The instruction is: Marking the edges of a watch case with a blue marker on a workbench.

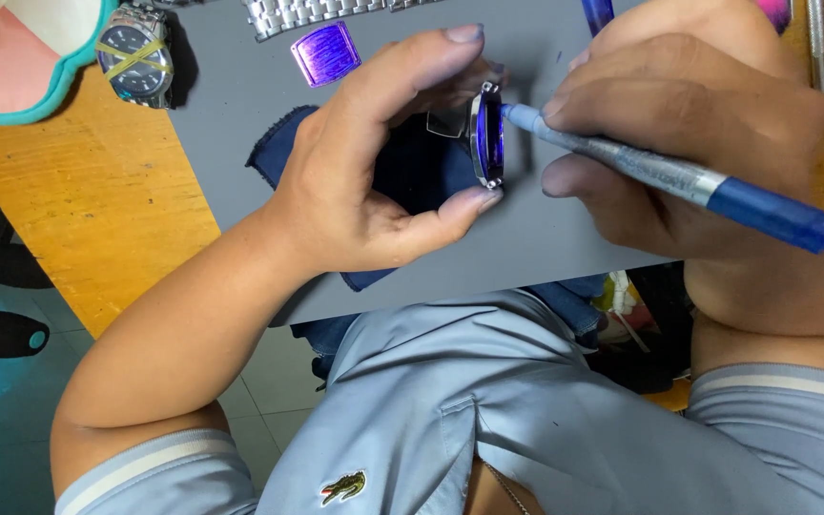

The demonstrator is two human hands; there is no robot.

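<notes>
- My left hand (364, 181) is pinching the oval steel watch case with blue glass (486, 135) edge-on, exposing its rim.
- My right hand (708, 143) is gripping the blue pen-shaped tool (679, 179), its tip touching that rim.

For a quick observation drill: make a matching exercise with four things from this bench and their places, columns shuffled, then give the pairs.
Things:
1. watch case
2. blue pen-like tool
3. wristwatch
4. purple square piece

Places:
A. lying on the grey mat, far side
B. pinched in the left hand
C. at the mat's left edge, with a yellow band crossed over its dial
D. held in the right hand, tip at the case

Pairs: 1-B, 2-D, 3-C, 4-A
</notes>
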